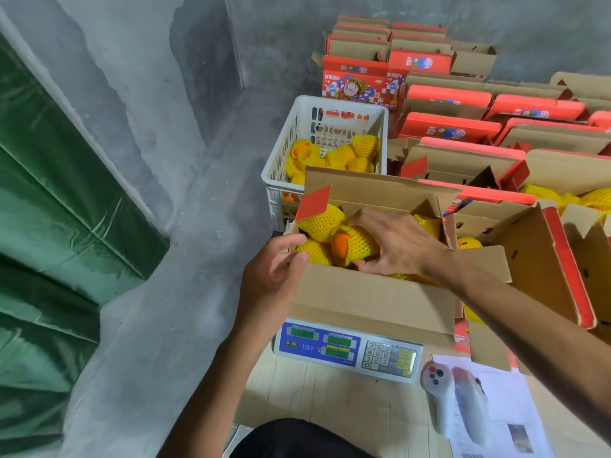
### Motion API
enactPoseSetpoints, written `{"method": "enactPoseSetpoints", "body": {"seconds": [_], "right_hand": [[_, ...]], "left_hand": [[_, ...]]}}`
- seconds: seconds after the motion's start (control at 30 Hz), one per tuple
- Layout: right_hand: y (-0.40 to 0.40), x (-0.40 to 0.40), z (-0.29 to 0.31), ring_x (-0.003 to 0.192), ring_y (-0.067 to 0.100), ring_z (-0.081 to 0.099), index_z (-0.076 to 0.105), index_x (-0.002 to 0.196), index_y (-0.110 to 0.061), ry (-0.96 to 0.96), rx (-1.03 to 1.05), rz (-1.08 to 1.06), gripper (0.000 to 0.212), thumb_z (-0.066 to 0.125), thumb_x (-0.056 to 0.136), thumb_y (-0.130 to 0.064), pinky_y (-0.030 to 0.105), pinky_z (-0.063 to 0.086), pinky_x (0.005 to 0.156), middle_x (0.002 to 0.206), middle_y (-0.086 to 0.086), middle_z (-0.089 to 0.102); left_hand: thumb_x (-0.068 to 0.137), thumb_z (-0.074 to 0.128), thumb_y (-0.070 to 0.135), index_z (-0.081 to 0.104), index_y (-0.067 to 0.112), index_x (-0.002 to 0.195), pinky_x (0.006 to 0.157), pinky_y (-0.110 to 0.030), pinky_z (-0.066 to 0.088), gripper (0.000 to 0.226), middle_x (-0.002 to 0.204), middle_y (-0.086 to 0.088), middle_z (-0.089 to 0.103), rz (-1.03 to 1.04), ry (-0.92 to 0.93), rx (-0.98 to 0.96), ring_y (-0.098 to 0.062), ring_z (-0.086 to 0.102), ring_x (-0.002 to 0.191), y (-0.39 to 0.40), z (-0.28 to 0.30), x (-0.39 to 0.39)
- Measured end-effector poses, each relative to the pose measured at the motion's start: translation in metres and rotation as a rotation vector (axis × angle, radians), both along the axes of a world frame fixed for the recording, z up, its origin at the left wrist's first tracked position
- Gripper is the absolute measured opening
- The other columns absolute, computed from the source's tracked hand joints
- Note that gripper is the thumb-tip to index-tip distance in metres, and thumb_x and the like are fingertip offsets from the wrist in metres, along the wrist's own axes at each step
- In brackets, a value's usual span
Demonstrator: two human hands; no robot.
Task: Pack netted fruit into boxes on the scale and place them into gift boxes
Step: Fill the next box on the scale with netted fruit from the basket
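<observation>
Netted fruit (355, 244) is lying in the open cardboard box (373, 302), which is sitting on the scale (347, 350). Each piece is wearing a yellow foam net; on the one under the right hand (396, 242) the net is gaping and bare orange skin is showing at one end.

The right hand is reaching into the box from the right, with fingers spread and curved over that fruit and fingertips pressing its far and near sides. Whether the fruit is being lifted or only seated cannot be told. The left hand (274, 276) is steadying the box at its near left corner, with the thumb and forefinger pinching the flap edge and the remaining fingers loosely curled.

Handling judgement:
- The fruit is likely firm and moderately heavy for its bulk, so a full-hand cup from above is suiting it better than a fingertip pinch.
- The foam net is soft and springy and is probably sliding on the skin; gripping the net alone is risking the fruit dropping out, so the hold should be closing around the fruit's widest part.
- The box is light, fairly stiff corrugated board with floppy flaps; when loaded it is best being lifted from underneath, not by the flaps.

More netted fruit is waiting in the white crate (281, 166) beyond the box, with red gift boxes (449, 97) standing open to the right.
</observation>
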State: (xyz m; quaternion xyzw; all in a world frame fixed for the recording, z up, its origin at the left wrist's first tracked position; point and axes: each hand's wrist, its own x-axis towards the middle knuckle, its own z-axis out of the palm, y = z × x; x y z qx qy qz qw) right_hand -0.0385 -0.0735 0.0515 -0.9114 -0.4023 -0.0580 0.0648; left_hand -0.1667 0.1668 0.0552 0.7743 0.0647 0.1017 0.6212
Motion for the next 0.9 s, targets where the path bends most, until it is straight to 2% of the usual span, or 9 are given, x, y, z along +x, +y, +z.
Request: {"method": "enactPoseSetpoints", "body": {"seconds": [0.13,0.23,0.3,0.43,0.53,0.63,0.73,0.8,0.9], "right_hand": [[-0.002,-0.012,0.013,0.098,0.014,0.06,0.053,0.13,-0.026,0.194,0.424,-0.227,0.072,0.073,0.07,-0.059,0.041,0.055,0.081,0.118,-0.008,0.059],[0.01,-0.04,0.022,0.091,0.009,0.06,0.056,0.126,-0.023,0.296,0.765,-0.262,0.066,0.077,0.071,-0.052,0.03,0.052,0.077,0.11,-0.009,0.063],[0.025,-0.064,0.026,0.092,0.007,0.061,0.056,0.125,-0.027,0.315,0.913,-0.211,0.06,0.08,0.073,-0.046,0.022,0.05,0.077,0.111,-0.012,0.064],[0.052,-0.097,0.022,0.104,0.013,0.06,0.059,0.133,-0.015,0.22,0.866,-0.141,0.066,0.087,0.076,-0.031,0.022,0.048,0.087,0.12,-0.002,0.062],[0.067,-0.109,0.018,0.122,0.014,0.057,0.058,0.138,-0.007,0.191,0.868,-0.156,0.069,0.088,0.078,-0.021,0.027,0.046,0.1,0.13,0.005,0.061],[0.074,-0.12,0.017,0.126,0.011,0.056,0.059,0.14,-0.012,0.225,0.907,-0.226,0.065,0.079,0.085,-0.041,0.029,0.045,0.104,0.135,-0.002,0.062],[0.083,-0.129,0.016,0.109,0.008,0.062,0.067,0.132,-0.018,0.224,0.996,-0.387,0.047,0.068,0.094,-0.046,0.026,0.049,0.093,0.12,-0.009,0.07],[0.089,-0.133,0.013,0.1,0.008,0.064,0.071,0.128,-0.015,0.165,1.015,-0.438,0.035,0.067,0.099,-0.033,0.027,0.051,0.087,0.111,-0.005,0.073],[0.094,-0.138,0.01,0.101,0.016,0.069,0.073,0.122,-0.005,-0.056,0.915,-0.423,0.026,0.064,0.101,-0.016,0.033,0.054,0.089,0.115,0.004,0.075]], "left_hand": [[0.099,0.065,0.023,0.07,0.031,0.117,0.088,-0.023,0.058,0.021,0.113,0.015,0.074,-0.025,0.009,-0.064,-0.005,0.073,0.101,0.0,-0.004,0.001],[0.098,0.065,0.034,0.066,0.028,0.126,0.089,-0.032,0.061,0.029,0.121,0.009,0.073,-0.107,0.002,-0.164,-0.013,0.073,0.107,-0.002,-0.009,0.003],[0.093,0.064,0.05,0.061,0.026,0.133,0.093,-0.037,0.06,0.046,0.129,0.002,0.069,-0.196,0.041,-0.277,-0.018,0.069,0.118,-0.006,-0.009,0.004],[0.081,0.066,0.074,0.049,0.018,0.145,0.102,-0.046,0.054,0.087,0.142,-0.013,0.059,-0.263,0.153,-0.558,-0.027,0.061,0.13,-0.017,-0.004,0.005],[0.103,0.038,0.051,0.041,0.009,0.152,0.114,-0.055,0.043,0.065,0.148,-0.018,0.054,-0.323,0.148,-0.734,-0.033,0.053,0.138,-0.018,-0.001,0.002],[0.108,0.028,0.042,0.038,0.008,0.154,0.115,-0.059,0.039,0.058,0.151,-0.02,0.052,-0.326,0.174,-0.819,-0.036,0.05,0.14,-0.018,0.001,-0.003],[0.105,0.049,0.044,0.041,0.006,0.151,0.111,-0.064,0.042,0.06,0.148,-0.02,0.054,-0.26,0.136,-0.755,-0.037,0.054,0.137,-0.02,-0.003,-0.01],[0.095,0.068,0.046,0.042,0.004,0.147,0.105,-0.06,0.049,0.071,0.146,-0.022,0.054,-0.21,0.092,-0.736,-0.038,0.055,0.135,-0.019,-0.008,-0.013],[0.083,0.08,0.048,0.045,0.003,0.141,0.094,-0.05,0.057,0.081,0.141,-0.025,0.055,-0.159,0.044,-0.751,-0.039,0.059,0.13,-0.018,-0.01,-0.018]]}}
